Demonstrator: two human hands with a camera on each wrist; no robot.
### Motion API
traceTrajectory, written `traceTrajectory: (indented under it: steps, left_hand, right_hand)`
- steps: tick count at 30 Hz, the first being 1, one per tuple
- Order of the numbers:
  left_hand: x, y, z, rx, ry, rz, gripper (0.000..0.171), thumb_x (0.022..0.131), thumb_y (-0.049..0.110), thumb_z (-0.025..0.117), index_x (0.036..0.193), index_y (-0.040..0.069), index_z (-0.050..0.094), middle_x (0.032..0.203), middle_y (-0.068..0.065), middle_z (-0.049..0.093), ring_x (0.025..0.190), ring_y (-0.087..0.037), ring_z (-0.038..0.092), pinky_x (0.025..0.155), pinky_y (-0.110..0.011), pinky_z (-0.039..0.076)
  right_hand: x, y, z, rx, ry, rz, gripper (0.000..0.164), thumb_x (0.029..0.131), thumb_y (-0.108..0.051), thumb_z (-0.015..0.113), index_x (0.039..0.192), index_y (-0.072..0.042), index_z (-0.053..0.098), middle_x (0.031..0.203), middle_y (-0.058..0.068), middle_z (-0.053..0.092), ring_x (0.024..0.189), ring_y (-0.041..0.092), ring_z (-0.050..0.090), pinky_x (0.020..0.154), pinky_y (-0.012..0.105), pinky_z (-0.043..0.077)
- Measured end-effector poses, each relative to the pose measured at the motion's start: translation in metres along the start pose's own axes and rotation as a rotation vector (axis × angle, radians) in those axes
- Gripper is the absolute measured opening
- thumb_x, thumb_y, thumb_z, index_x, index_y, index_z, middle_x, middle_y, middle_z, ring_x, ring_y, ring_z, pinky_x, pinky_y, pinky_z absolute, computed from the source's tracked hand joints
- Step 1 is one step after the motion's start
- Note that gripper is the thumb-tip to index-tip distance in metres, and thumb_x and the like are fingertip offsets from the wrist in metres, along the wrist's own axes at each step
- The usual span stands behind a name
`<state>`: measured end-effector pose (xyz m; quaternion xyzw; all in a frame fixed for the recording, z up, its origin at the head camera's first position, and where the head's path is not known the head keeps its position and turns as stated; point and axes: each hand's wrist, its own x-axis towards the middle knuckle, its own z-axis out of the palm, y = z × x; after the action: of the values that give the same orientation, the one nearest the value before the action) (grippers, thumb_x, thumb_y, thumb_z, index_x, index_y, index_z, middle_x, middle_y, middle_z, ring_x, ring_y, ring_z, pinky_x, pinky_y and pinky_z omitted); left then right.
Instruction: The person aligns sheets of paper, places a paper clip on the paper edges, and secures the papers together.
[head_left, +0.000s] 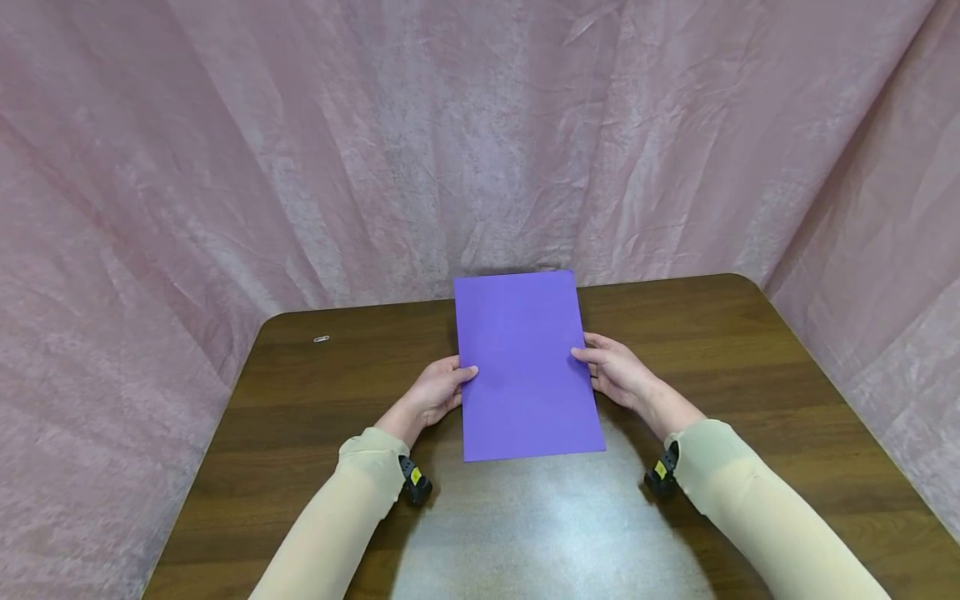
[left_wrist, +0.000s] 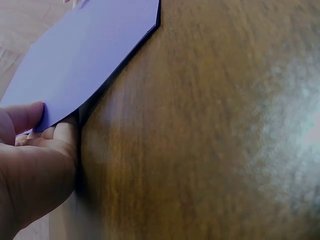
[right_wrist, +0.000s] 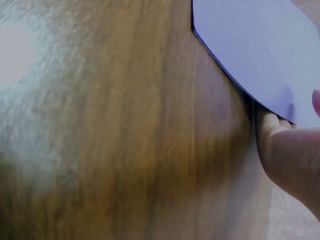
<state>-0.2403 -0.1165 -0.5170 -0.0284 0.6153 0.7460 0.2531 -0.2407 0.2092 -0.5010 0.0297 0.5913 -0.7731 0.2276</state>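
Observation:
A flat purple sheet [head_left: 525, 367], paper or thin card, is held by its two long sides over the middle of the table. My left hand [head_left: 437, 390] grips its left edge, thumb on top and fingers underneath. On the opposite edge my right hand [head_left: 617, 371] holds it the same way, a little farther from me. The left wrist view shows the left thumb [left_wrist: 27, 117] lying on the purple face, with the other fingers partly hidden below. In the right wrist view the fingers [right_wrist: 270, 122] go under the sheet, and the thumb is cut off by the frame.
A small paper clip [head_left: 321, 339] lies near the far left corner of the brown wooden table [head_left: 315, 400]. Pink curtains [head_left: 480, 150] hang behind the far edge and at both sides. Light glares off the tabletop close to me.

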Motion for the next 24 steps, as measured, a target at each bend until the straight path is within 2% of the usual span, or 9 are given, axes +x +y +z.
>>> traceTrajectory:
  steps: [6, 13, 20, 24]
  left_hand:
    - [-0.0016, 0.0016, 0.0008, 0.012, -0.009, -0.001, 0.033, 0.107, 0.006, 0.051, 0.138, -0.005, 0.053, 0.117, -0.014, 0.071, 0.103, -0.021, 0.071, 0.087, -0.033, 0.059]
    - [-0.0004, 0.0012, 0.0014, 0.018, -0.006, 0.002, 0.033, 0.107, 0.006, 0.050, 0.138, -0.005, 0.053, 0.116, -0.014, 0.072, 0.101, -0.020, 0.071, 0.085, -0.032, 0.059]
    - [0.0002, 0.0002, 0.0010, 0.022, -0.004, 0.002, 0.034, 0.107, 0.005, 0.051, 0.139, -0.005, 0.052, 0.115, -0.014, 0.072, 0.099, -0.019, 0.072, 0.084, -0.032, 0.059]
    - [0.0000, -0.0002, 0.0011, 0.017, -0.004, -0.001, 0.033, 0.107, 0.005, 0.050, 0.139, -0.005, 0.052, 0.114, -0.013, 0.072, 0.099, -0.019, 0.072, 0.083, -0.032, 0.059]
  right_hand:
    - [0.0006, -0.0005, 0.0019, 0.023, -0.031, 0.006, 0.057, 0.106, -0.004, 0.052, 0.157, 0.003, 0.026, 0.118, 0.004, 0.067, 0.106, 0.017, 0.067, 0.088, 0.037, 0.056]
    - [0.0027, -0.0006, 0.0042, -0.002, -0.008, 0.009, 0.053, 0.107, -0.004, 0.051, 0.155, 0.006, 0.030, 0.110, 0.003, 0.073, 0.100, 0.016, 0.071, 0.084, 0.035, 0.059]
    - [0.0034, 0.0001, 0.0058, -0.021, 0.015, 0.028, 0.043, 0.106, -0.005, 0.053, 0.146, 0.008, 0.041, 0.098, 0.005, 0.076, 0.087, 0.016, 0.074, 0.074, 0.033, 0.061]
    - [0.0030, 0.0005, 0.0062, -0.029, 0.032, 0.033, 0.041, 0.106, -0.005, 0.054, 0.143, 0.008, 0.044, 0.096, 0.005, 0.076, 0.085, 0.017, 0.074, 0.073, 0.033, 0.061]
